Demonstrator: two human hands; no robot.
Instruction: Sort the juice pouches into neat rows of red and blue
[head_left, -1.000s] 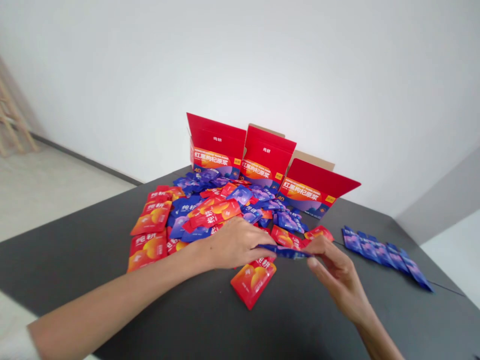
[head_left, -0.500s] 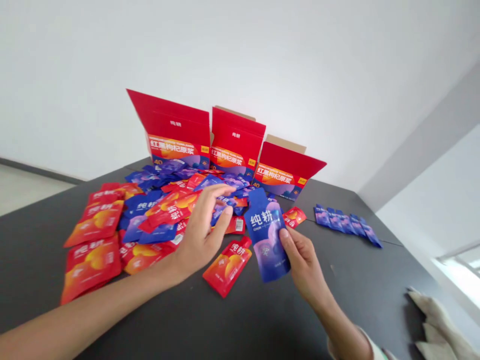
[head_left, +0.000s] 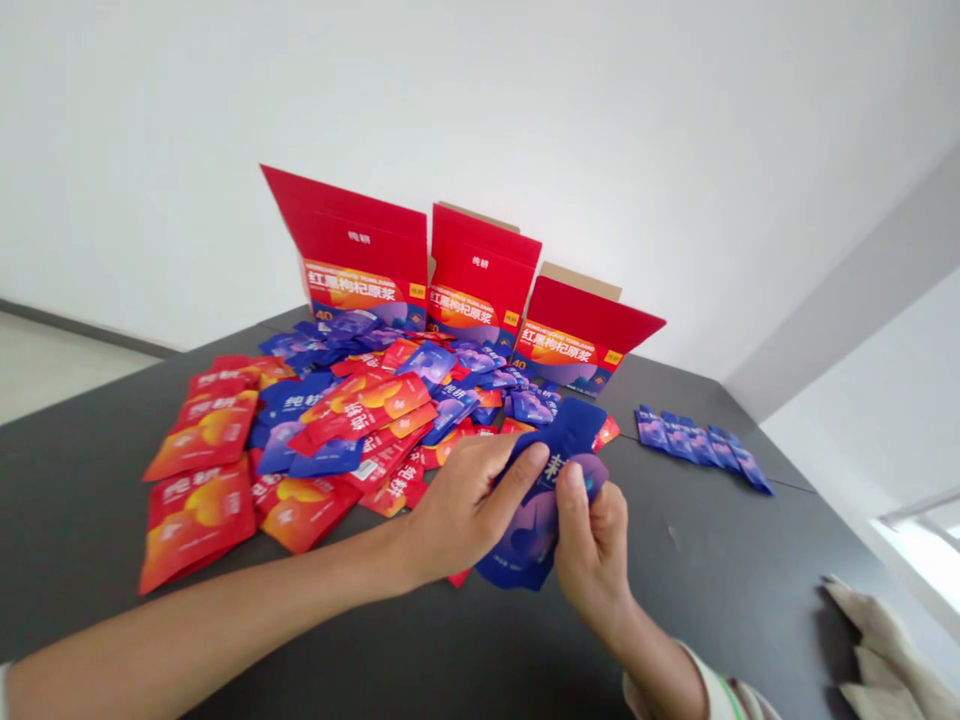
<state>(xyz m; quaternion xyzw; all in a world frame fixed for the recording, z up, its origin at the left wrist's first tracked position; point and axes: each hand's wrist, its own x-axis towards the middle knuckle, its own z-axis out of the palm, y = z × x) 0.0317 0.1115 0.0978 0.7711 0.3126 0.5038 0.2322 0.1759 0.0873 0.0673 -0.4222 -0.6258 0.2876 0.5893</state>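
Note:
My right hand (head_left: 591, 545) grips a blue pouch (head_left: 534, 540) with white lettering, held just above the dark table (head_left: 90, 500). My left hand (head_left: 465, 505) has its fingers on the same pouch from the left side, covering part of the lettering. Behind my hands lies a heap of red pouches (head_left: 199, 500) and blue pouches (head_left: 300, 400) mixed together. A red pouch peeks out under my left wrist.
Three open red boxes (head_left: 480, 285) stand in a row at the back of the table. A neat row of blue pouches (head_left: 701, 445) lies to the right. A light cloth (head_left: 877, 640) sits at the table's right front edge. A white wall rises behind.
My left hand has come back from the heap onto the blue pouch. The pouch, held upright by my right hand before, now lies lower between both hands.

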